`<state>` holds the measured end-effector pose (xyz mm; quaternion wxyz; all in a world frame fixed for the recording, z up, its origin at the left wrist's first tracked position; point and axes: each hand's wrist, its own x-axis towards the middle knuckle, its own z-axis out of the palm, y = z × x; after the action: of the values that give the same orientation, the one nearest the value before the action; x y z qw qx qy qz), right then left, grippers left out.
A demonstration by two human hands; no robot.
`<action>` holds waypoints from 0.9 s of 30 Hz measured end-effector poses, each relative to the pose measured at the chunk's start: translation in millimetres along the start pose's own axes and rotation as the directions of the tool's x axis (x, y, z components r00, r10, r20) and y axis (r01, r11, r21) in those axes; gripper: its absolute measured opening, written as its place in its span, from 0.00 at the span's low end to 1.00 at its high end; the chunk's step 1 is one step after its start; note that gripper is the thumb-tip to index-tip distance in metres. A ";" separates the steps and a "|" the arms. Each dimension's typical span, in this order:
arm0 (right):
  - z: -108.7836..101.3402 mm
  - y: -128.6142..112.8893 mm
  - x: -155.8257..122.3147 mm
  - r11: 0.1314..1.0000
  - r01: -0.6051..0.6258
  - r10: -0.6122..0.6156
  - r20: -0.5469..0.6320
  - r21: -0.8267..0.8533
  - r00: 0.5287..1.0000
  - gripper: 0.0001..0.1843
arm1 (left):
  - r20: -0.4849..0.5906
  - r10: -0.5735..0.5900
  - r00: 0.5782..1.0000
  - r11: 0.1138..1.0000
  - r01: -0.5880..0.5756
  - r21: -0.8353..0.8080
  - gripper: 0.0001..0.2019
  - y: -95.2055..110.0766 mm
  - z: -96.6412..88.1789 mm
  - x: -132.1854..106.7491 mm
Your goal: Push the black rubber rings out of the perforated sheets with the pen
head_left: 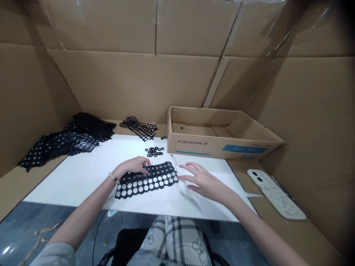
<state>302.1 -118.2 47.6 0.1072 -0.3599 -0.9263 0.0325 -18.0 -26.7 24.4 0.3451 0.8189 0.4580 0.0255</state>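
In the head view, the perforated black sheet (146, 180) lay flat on the white tabletop (83, 173), near its front edge. The left hand (133, 165) rested on the sheet's upper left corner with its fingers bent. We could not tell whether it was pinching or only pressing. The right hand (201, 179) was spread, its fingertips at the sheet's right end.

We judged that the thin sheet might buckle or skid on the smooth surface if it were pushed from one end only. The loose black rings (154, 151) just behind it looked easy to scatter with a careless sweep.
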 end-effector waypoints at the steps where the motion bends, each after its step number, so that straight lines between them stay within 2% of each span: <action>1: 2.3 5.3 -1.9 0.999 -0.050 0.050 0.026 0.012 0.998 0.20 | -0.013 -0.015 1.000 1.000 0.015 0.019 0.16 -4.4 3.3 3.8; 4: 7.5 17.5 -2.7 0.986 -0.166 0.164 0.081 0.022 0.983 0.15 | -0.028 0.001 1.000 1.000 0.000 0.029 0.13 -7.9 6.6 6.9; 7: 17.4 22.0 4.9 0.967 -0.235 0.232 0.039 0.099 0.972 0.16 | -0.046 0.043 0.998 0.999 -0.042 0.031 0.08 1.4 4.9 1.8; 8: 22.0 22.0 9.9 0.954 -0.256 0.258 0.006 0.154 0.966 0.20 | -0.051 0.069 0.996 0.997 -0.068 0.030 0.07 6.4 3.8 -0.6; 10: 31.3 21.0 23.7 0.907 -0.298 0.329 -0.058 0.298 0.943 0.35 | -0.076 0.130 0.989 0.991 -0.126 0.049 0.05 18.2 0.1 -6.0; 12: 38.0 19.1 41.6 0.834 -0.320 0.392 -0.074 0.450 0.917 0.48 | -0.157 0.173 0.972 0.981 -0.156 0.117 0.05 30.6 -6.9 -13.0; 13: 39.5 17.9 51.3 0.799 -0.306 0.391 -0.061 0.517 0.919 0.45 | -0.228 0.185 0.956 0.975 -0.149 0.168 0.06 36.5 -11.6 -17.4; 15: 38.1 14.5 69.5 0.758 -0.254 0.366 -0.069 0.601 0.928 0.23 | -0.397 0.218 0.891 0.956 -0.114 0.270 0.08 46.4 -22.4 -28.3; 16: 35.5 12.4 77.3 0.760 -0.220 0.370 -0.129 0.611 0.920 0.14 | -0.473 0.245 0.846 0.944 -0.097 0.315 0.09 50.2 -27.5 -34.6; 17: 32.1 9.9 83.6 0.771 -0.185 0.384 -0.212 0.610 0.899 0.11 | -0.543 0.277 0.793 0.931 -0.081 0.357 0.10 53.2 -31.8 -41.1; 19: 24.8 3.3 91.7 0.777 -0.155 0.427 -0.329 0.610 0.842 0.13 | -0.652 0.354 0.671 0.904 -0.067 0.422 0.11 57.1 -36.0 -53.3; 20: 21.9 -1.1 93.5 0.752 -0.160 0.457 -0.331 0.639 0.826 0.19 | -0.693 0.390 0.606 0.894 -0.070 0.442 0.11 58.4 -35.5 -58.4; 21: 19.8 -6.2 94.3 0.693 -0.170 0.483 -0.276 0.700 0.831 0.28 | -0.727 0.423 0.541 0.886 -0.080 0.456 0.10 59.5 -33.4 -62.6; 22: 18.8 -12.3 94.2 0.590 -0.188 0.489 -0.162 0.785 0.857 0.34 | -0.754 0.450 0.478 0.880 -0.091 0.467 0.10 60.5 -30.0 -65.8; 23: 18.6 -19.1 93.7 0.440 -0.214 0.461 -0.014 0.872 0.888 0.37 | -0.775 0.471 0.421 0.873 -0.098 0.478 0.11 61.5 -25.5 -68.2; 25: 20.2 -33.7 92.1 0.056 -0.278 0.301 0.250 0.959 0.920 0.35 | -0.789 0.521 0.327 0.849 -0.097 0.520 0.13 63.9 -15.1 -71.0; 26: 21.3 -40.3 91.5 -0.111 -0.282 0.258 0.301 0.953 0.918 0.33 | -0.781 0.551 0.294 0.829 -0.092 0.551 0.15 65.4 -9.7 -71.8; 27: 22.2 -45.7 91.1 -0.234 -0.248 0.276 0.309 0.940 0.910 0.31 | -0.765 0.581 0.279 0.808 -0.088 0.582 0.16 67.0 -4.6 -72.4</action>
<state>201.7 -90.2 48.2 0.3402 -0.3382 -0.4716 0.7399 -12.6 -102.7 87.2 -0.1770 0.7908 0.3727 0.4521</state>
